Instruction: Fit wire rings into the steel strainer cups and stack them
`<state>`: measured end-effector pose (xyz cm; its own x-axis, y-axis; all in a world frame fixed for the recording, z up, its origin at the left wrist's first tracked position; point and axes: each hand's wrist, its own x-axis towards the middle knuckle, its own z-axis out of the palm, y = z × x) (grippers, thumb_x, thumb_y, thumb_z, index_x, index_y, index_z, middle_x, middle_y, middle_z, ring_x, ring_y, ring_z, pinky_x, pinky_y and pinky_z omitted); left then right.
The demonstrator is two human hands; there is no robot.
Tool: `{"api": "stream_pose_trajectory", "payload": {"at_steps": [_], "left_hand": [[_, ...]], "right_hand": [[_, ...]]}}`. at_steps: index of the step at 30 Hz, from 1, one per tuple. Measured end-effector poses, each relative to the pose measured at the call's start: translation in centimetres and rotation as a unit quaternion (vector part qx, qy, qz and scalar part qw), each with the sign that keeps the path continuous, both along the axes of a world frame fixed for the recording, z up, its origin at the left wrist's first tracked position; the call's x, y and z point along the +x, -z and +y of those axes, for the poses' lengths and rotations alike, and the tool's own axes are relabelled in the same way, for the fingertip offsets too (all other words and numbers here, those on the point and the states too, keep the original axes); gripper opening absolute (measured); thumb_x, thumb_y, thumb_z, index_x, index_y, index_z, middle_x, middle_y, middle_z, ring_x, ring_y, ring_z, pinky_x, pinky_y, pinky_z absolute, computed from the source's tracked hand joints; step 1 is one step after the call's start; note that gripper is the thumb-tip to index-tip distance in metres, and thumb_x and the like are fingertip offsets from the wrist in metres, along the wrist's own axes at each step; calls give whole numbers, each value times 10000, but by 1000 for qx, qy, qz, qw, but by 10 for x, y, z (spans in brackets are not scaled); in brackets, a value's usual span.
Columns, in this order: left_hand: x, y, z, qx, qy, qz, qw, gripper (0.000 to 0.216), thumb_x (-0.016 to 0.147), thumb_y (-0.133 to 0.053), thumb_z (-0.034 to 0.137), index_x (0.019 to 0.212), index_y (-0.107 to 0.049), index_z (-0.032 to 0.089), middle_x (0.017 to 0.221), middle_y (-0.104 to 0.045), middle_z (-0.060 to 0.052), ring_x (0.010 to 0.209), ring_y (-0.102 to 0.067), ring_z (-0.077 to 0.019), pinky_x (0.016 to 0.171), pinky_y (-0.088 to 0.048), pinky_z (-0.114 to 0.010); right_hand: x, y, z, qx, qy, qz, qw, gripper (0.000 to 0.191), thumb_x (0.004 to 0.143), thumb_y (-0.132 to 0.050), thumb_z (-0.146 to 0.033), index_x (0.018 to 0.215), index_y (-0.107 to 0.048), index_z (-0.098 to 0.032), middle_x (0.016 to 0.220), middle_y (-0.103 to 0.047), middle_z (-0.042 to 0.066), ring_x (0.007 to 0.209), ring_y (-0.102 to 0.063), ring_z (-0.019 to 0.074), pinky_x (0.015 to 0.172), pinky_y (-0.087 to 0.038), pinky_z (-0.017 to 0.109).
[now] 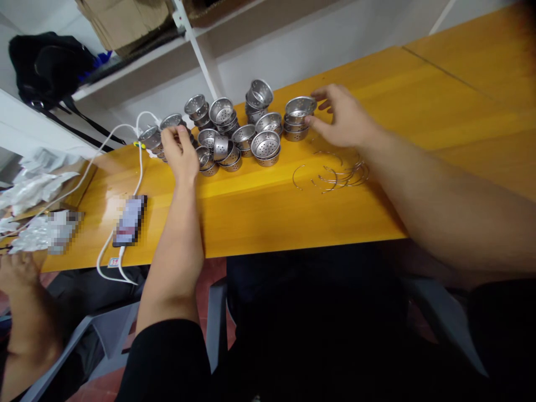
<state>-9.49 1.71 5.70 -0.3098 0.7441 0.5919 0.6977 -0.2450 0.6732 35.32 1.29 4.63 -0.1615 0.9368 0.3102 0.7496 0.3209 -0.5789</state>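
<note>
Several small perforated steel strainer cups [234, 131] stand in short stacks along the far edge of a yellow wooden table [259, 206]. My left hand [180, 149] rests among the left-hand stacks, its fingers curled against the cups there. My right hand [341, 114] reaches to the rightmost stack [298, 118]; its fingers are spread and its thumb touches the stack's side. A loose heap of thin wire rings [335, 170] lies on the table just below my right wrist.
A phone [130, 220] on a white cable [125, 167] lies at the left. Crumpled white plastic wrap [33, 190] sits further left. Another person's arm [20, 312] shows at the bottom left. White shelving [196, 50] and a black bag [46, 64] stand behind.
</note>
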Motion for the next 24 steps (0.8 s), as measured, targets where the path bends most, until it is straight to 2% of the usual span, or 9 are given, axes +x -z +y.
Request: {"api": "stream_pose_trajectory", "payload": {"at_steps": [3, 5, 6, 9, 11, 13, 17, 19, 24], "left_hand": [[-9, -1, 0, 36, -48, 13, 998, 339, 1336, -615, 554, 1267, -702, 234, 1546, -738, -139, 1693, -675, -305, 1391, -531, -628], [-14, -3, -1, 26, -79, 18, 996, 109, 1319, -637, 308, 1324, -698, 218, 1620, -696, -144, 1771, -618, -295, 1433, -515, -631], [-16, -4, -1, 23, -98, 20, 995, 122, 1265, -645, 139, 1362, -691, 199, 1655, -676, -156, 1785, -601, -275, 1466, -506, -608], [-18, -6, -4, 25, -146, 28, 989, 643, 974, -612, -187, 1500, -660, 181, 1749, -640, -183, 1764, -615, -223, 1588, -483, -462], [-19, -6, -5, 16, -152, 33, 988, 776, 921, -598, -204, 1586, -669, 189, 1783, -627, -185, 1770, -617, -218, 1613, -475, -428], [-23, -4, -5, 0, -138, 31, 990, 759, 996, -610, -166, 1680, -670, 159, 1795, -605, -194, 1807, -601, -223, 1612, -454, -491], [-32, 2, 3, -9, -111, 16, 994, 472, 1232, -700, 171, 1699, -730, 234, 1879, -553, -191, 1929, -508, -317, 1633, -366, -660], [-36, 6, 8, -11, -106, 18, 994, 445, 1232, -732, 258, 1676, -760, 241, 1908, -530, -197, 1968, -462, -356, 1681, -295, -676], [-39, 9, 13, -24, -104, 32, 994, 685, 1050, -767, 69, 1718, -725, 216, 1891, -541, -233, 1967, -482, -336, 1737, -266, -503]], "right_hand": [[1, -1, -1, 8, 18, 11, 1000, 615, 1255, -710, -293, 1848, -597, -174, 1889, -620, 258, 1632, -731, 359, 1440, -577, 494], [1, 0, -1, 16, 23, 14, 1000, 606, 1242, -705, -269, 1828, -612, -142, 1867, -634, 275, 1630, -736, 369, 1447, -573, 509], [2, 0, 0, 19, 26, 15, 999, 598, 1240, -702, -264, 1819, -620, -140, 1862, -636, 279, 1635, -733, 376, 1452, -570, 517], [3, 2, 2, 14, 33, 12, 999, 573, 1246, -692, -281, 1810, -630, -197, 1866, -639, 257, 1663, -718, 396, 1458, -569, 549], [4, 3, 3, 11, 32, 6, 999, 571, 1252, -686, -294, 1816, -630, -222, 1870, -638, 245, 1675, -713, 401, 1456, -571, 553], [4, 3, 3, 11, 28, 3, 1000, 573, 1257, -682, -299, 1821, -632, -211, 1861, -639, 253, 1667, -718, 398, 1447, -575, 537], [4, 4, 2, 12, 25, 5, 1000, 550, 1266, -682, -323, 1807, -648, -231, 1842, -651, 233, 1644, -723, 362, 1446, -562, 484], [3, 4, 3, 16, 25, 2, 1000, 562, 1262, -679, -309, 1808, -649, -184, 1833, -654, 247, 1634, -727, 358, 1447, -554, 472], [3, 8, 6, 28, 21, -9, 999, 611, 1252, -674, -269, 1812, -640, -26, 1812, -649, 319, 1620, -734, 377, 1440, -552, 474]]}}
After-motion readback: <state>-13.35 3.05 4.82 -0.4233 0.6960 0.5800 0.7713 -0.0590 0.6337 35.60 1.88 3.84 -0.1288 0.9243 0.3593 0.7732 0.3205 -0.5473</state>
